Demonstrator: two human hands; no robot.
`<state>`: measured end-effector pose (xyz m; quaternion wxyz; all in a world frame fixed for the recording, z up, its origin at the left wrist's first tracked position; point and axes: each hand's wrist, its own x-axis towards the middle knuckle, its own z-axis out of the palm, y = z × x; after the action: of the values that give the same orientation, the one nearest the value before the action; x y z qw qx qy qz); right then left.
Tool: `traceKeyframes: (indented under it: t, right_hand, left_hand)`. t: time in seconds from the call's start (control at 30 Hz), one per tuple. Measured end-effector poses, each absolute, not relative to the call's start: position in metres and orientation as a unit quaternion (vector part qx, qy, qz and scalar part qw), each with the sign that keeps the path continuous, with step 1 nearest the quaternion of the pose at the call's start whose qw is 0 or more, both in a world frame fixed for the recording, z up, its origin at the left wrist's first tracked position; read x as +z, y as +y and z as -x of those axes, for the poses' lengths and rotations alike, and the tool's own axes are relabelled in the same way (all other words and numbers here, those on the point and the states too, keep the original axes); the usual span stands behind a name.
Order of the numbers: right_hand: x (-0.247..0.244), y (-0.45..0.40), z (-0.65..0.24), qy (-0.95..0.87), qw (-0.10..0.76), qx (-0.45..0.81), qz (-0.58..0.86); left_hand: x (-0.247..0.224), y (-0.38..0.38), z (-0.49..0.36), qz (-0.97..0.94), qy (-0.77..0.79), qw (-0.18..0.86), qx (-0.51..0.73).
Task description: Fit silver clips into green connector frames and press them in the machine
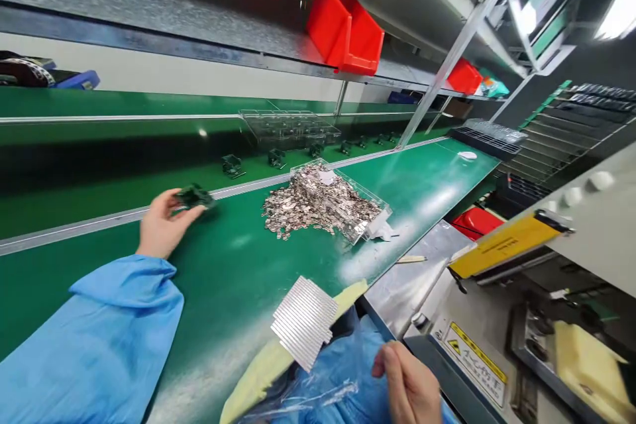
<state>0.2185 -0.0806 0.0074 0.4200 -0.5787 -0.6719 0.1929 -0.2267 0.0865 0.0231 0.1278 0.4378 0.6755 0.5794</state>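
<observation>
My left hand (166, 225) pinches a small dark green part (195, 197), which looks like a circuit board assembly, over the metal strip at the belt's edge. My right hand (410, 381) is low at the bottom right, before my body, its fingers curled together; whether something small is in them is hidden. To its upper left, a ridged silver metal sheet (305, 321) lies on yellow material (258, 377) at the bench edge. Mid-bench, a heap of small metal pieces (298, 202) spills from a clear tray (380, 202).
Several small dark assemblies (232, 165) stand in a row on the green strip behind the metal rail. A clear plastic tray (288, 126) is behind them. Red bins (342, 30) sit on the shelf above. At right stands a machine with a yellow label (507, 245).
</observation>
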Motion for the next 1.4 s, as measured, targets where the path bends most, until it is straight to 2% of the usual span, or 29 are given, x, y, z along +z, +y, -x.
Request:
traceKeyframes:
  t: [0.13, 0.23, 0.37, 0.47, 0.57, 0.63, 0.77, 0.9, 1.07, 1.17, 1.27, 1.4]
  right_hand:
    - [-0.008, -0.051, -0.185, -0.664, 0.281, 0.329, 0.611]
    - [-0.012, -0.044, -0.187, -0.637, 0.250, 0.358, 0.635]
    - [0.011, -0.006, -0.167, -0.679, 0.304, 0.269, 0.611]
    - [0.025, 0.053, -0.127, -0.745, 0.301, 0.240, 0.545]
    - [0.020, 0.108, -0.089, -0.802, 0.255, 0.206, 0.499]
    - [0.009, 0.133, -0.072, -0.835, 0.227, 0.133, 0.483]
    - [-0.015, 0.166, -0.064, -0.879, 0.227, 0.017, 0.420]
    - [-0.018, 0.171, -0.073, -0.900, 0.223, -0.060, 0.370]
    - [-0.013, 0.161, -0.079, -0.909, 0.194, -0.143, 0.339]
    - [-0.012, 0.161, -0.087, -0.908, 0.208, -0.116, 0.345]
    - [-0.004, 0.158, -0.099, -0.881, 0.265, -0.054, 0.387]
    - [0.020, 0.129, -0.104, -0.809, 0.331, 0.124, 0.470]
  left_hand:
    - [0.005, 0.105, 0.299, -0.334, 0.748, 0.027, 0.572]
    - [0.003, 0.134, 0.323, -0.343, 0.770, 0.018, 0.538]
    - [0.001, 0.174, 0.331, -0.389, 0.783, 0.029, 0.485]
    - [-0.001, 0.179, 0.335, -0.423, 0.777, 0.012, 0.465]
    - [-0.001, 0.150, 0.356, -0.406, 0.785, -0.066, 0.464]
    - [0.000, 0.118, 0.384, -0.352, 0.806, -0.137, 0.457]
    - [0.003, 0.052, 0.452, -0.189, 0.851, -0.228, 0.433]
    - [0.003, 0.021, 0.496, -0.098, 0.871, -0.212, 0.432]
    - [0.004, 0.033, 0.514, -0.168, 0.873, -0.151, 0.431]
    - [0.008, 0.039, 0.519, -0.198, 0.872, -0.132, 0.427]
    - [0.012, 0.036, 0.515, -0.209, 0.871, -0.138, 0.423]
    - [0.006, 0.021, 0.462, -0.274, 0.859, -0.135, 0.410]
